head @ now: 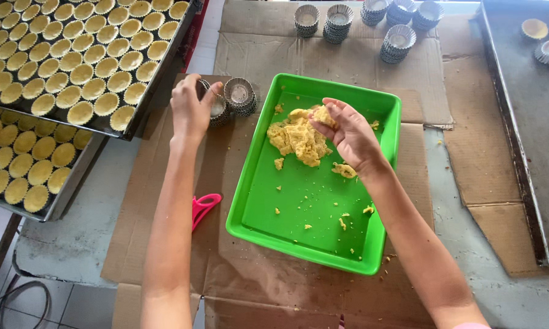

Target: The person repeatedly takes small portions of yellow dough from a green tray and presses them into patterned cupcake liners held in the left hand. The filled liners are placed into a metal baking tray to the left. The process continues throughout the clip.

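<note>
A bright green tray (256,183) lies on cardboard and holds a heap of yellow dough (295,139) with crumbs scattered around it. My right hand (347,137) is over the heap, its fingers pinching a small piece of dough (323,116). My left hand (190,108) reaches to the tray's upper left corner and grips a small fluted metal tart tin (216,108) on a short stack. A second stack of tins (239,95) stands just to its right.
Two dark baking trays (158,73) at the left carry several dough-lined tart shells. More tin stacks (396,42) stand at the back. Another large metal sheet (524,122) lies at the right. A pink tool (202,207) lies left of the green tray.
</note>
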